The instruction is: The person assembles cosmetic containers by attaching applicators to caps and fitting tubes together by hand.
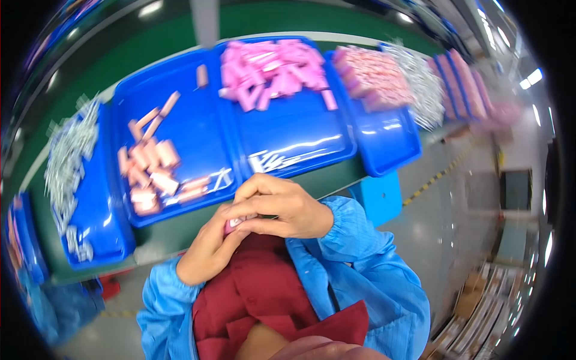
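Close to my body, in front of the trays, my hands are together around a small pink tube [229, 226] with a white piece at its end. My left hand [207, 249] is closed around the tube, and its fingers hide most of it. Over it, the thumb and fingers of my right hand [285, 210] pinch at the white end. Just beyond them lies a blue tray [288, 135] with a heap of pink tubes [273, 66] and a few white pieces [270, 161]. To its left, another blue tray [201, 132] holds peach-coloured tubes [153, 156].
At the far left, a blue tray [105, 222] holds many clear pieces [72, 162]. On the right stand stacked pink tubes [375, 78], a pile of clear pieces [420, 87] and a small blue tray [390, 135]. A light-blue stool [384, 198] is beside the bench.
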Demonstrator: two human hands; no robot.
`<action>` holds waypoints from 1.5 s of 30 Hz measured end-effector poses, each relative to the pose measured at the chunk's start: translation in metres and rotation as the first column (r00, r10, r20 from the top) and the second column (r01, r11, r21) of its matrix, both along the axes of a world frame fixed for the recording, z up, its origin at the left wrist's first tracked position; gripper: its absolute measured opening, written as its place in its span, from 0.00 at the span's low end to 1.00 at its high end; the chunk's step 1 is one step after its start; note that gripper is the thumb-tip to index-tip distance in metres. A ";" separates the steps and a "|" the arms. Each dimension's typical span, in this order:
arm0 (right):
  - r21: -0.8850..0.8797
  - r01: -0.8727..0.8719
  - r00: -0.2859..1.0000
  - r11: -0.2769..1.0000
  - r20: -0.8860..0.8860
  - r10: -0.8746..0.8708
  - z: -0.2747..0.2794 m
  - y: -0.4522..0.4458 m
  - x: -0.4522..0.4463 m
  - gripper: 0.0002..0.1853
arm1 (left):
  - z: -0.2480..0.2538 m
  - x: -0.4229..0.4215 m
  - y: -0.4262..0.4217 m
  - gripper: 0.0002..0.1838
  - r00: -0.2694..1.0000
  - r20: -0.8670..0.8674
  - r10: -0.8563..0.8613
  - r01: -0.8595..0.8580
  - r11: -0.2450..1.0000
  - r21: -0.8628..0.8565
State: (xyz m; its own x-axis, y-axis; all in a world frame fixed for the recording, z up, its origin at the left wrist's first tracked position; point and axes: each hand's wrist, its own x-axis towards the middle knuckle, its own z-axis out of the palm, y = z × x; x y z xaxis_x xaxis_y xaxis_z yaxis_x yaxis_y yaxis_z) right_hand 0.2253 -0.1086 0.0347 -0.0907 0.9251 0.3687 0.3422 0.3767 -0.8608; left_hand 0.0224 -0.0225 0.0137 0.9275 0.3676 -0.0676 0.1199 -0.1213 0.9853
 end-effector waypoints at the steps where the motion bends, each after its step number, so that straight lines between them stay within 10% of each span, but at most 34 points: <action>1: 0.014 0.130 0.991 0.991 0.042 -0.130 0.004 -0.008 0.012 0.15 | 0.001 0.006 -0.002 0.26 0.998 0.041 0.041 -0.041 0.999 0.002; 6: 0.329 0.660 0.582 0.675 0.343 -0.737 0.024 -0.041 0.110 0.12 | 0.009 0.005 0.008 0.26 0.943 0.139 0.303 -0.302 0.953 -0.028; 7: 0.164 0.840 0.511 0.518 0.086 -0.855 0.011 -0.046 0.127 0.12 | 0.010 0.004 0.011 0.24 0.934 0.122 0.335 -0.332 0.942 -0.050; 9: 0.410 0.832 0.223 0.373 0.369 -0.903 0.006 -0.052 0.168 0.14 | 0.010 0.006 0.011 0.21 0.931 0.088 0.355 -0.345 0.933 -0.104; 16: 0.552 0.795 -0.074 0.252 0.500 -0.863 -0.033 -0.032 0.219 0.09 | 0.009 0.007 0.009 0.15 0.926 0.061 0.373 -0.366 0.925 -0.098; 30: 0.578 0.763 0.046 0.291 0.400 -0.915 -0.010 -0.013 0.173 0.09 | 0.000 -0.010 0.013 0.13 0.905 0.041 0.424 -0.414 0.898 -0.147; 39: 0.333 0.738 0.040 0.586 0.846 -0.532 -0.076 0.029 0.157 0.16 | 0.025 -0.044 0.027 0.12 0.864 0.183 0.468 -0.498 0.847 0.185; 45: 0.081 0.704 0.292 0.705 0.872 -0.392 -0.048 0.012 0.126 0.16 | 0.024 -0.121 0.076 0.08 0.641 0.305 0.704 -0.597 0.209 0.775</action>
State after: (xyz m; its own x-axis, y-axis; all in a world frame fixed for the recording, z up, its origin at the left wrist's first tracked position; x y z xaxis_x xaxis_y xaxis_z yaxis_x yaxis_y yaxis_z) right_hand 0.3510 -0.0963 -0.0132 0.3867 0.9057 0.1739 0.9221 -0.3772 -0.0863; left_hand -0.0985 0.0538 0.0376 0.3429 0.7757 0.5298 0.6243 -0.6096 0.4885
